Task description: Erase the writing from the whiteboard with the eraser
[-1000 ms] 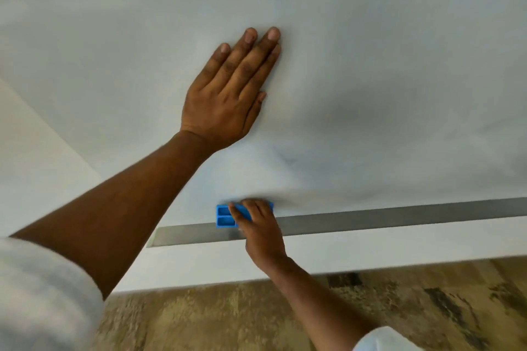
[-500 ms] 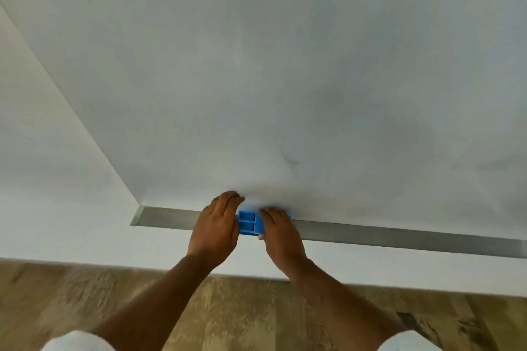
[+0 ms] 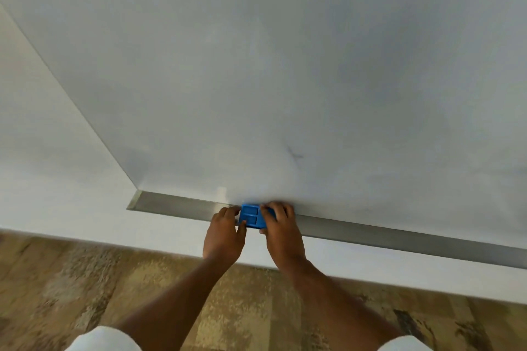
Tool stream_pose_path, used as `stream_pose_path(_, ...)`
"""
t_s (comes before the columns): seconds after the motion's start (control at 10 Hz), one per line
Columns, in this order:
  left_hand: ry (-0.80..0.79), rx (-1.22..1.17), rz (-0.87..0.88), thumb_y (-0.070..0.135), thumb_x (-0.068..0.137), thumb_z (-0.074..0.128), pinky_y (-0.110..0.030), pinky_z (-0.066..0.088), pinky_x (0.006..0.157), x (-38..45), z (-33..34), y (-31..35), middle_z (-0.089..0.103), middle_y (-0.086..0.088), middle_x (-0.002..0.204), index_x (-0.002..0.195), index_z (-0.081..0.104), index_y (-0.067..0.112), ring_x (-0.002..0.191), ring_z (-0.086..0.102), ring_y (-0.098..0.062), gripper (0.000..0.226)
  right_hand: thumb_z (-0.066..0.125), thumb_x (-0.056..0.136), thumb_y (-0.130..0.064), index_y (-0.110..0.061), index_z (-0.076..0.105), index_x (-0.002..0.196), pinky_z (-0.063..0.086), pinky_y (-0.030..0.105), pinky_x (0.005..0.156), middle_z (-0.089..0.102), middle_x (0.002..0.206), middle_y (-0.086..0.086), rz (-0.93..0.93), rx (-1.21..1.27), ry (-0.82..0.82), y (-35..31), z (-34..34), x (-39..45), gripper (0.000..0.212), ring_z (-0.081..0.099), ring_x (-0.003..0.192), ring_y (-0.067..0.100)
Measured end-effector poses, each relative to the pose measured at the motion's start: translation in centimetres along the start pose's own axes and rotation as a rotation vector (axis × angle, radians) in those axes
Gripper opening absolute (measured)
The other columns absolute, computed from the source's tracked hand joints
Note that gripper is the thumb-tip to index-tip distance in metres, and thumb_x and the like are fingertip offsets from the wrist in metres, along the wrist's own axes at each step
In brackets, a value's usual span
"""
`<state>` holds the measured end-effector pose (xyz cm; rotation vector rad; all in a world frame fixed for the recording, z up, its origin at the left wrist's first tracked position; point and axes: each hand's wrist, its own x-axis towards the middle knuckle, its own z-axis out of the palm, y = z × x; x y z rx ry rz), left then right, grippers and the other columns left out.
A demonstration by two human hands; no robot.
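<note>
A blue plastic eraser (image 3: 251,216) sits at the bottom edge of the whiteboard (image 3: 285,65), over the metal tray (image 3: 176,205). My left hand (image 3: 225,232) holds its left end, thumb under the lower corner. My right hand (image 3: 281,229) grips its right end, fingers curled over the top. The board looks wiped, with grey smears and a small dark mark (image 3: 293,154) above the eraser.
The metal tray (image 3: 399,235) runs along the board's lower edge to the right. White wall (image 3: 51,174) lies left of and below the board. Brown patterned floor (image 3: 71,288) is underneath.
My left hand came down off the board and took the eraser's left end beside my right hand. The view has shifted, so the board's lower left corner now shows.
</note>
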<state>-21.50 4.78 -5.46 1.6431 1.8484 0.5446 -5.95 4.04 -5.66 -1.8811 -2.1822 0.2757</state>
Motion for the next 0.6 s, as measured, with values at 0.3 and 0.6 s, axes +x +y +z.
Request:
stream_pose_path(0.3, -0.057, 0.063, 0.039, 0.026, 0.110, 0.060, -0.035, 0.044, 0.120, -0.4, 1.2, -0.3, 0.054, -0.004, 0.157, 0.159, 0.048, 0.012, 0.145, 0.049, -0.022, 0.052, 0.097, 0.064, -0.019, -0.011, 0.067, 0.131, 0.064, 0.034, 0.085, 0.065, 0.130, 0.008, 0.007, -0.067, -0.043, 1.1, 0.9, -1.5, 0.074, 0.063, 0.123, 0.031)
stream_pose_path(0.6, -0.306, 0.495, 0.272, 0.044, 0.113, 0.049, -0.042, 0.001, 0.137, -2.9, -0.8, 0.8, -0.012, -0.008, 0.182, 0.174, -0.001, 0.012, 0.169, -0.009, -0.028, 0.085, 0.065, 0.096, -0.048, -0.024, 0.014, 0.163, 0.018, 0.040, 0.126, 0.018, 0.170, 0.002, 0.032, -0.090, -0.222, 1.3, -1.3, -4.6, 0.088, 0.015, 0.157, 0.028)
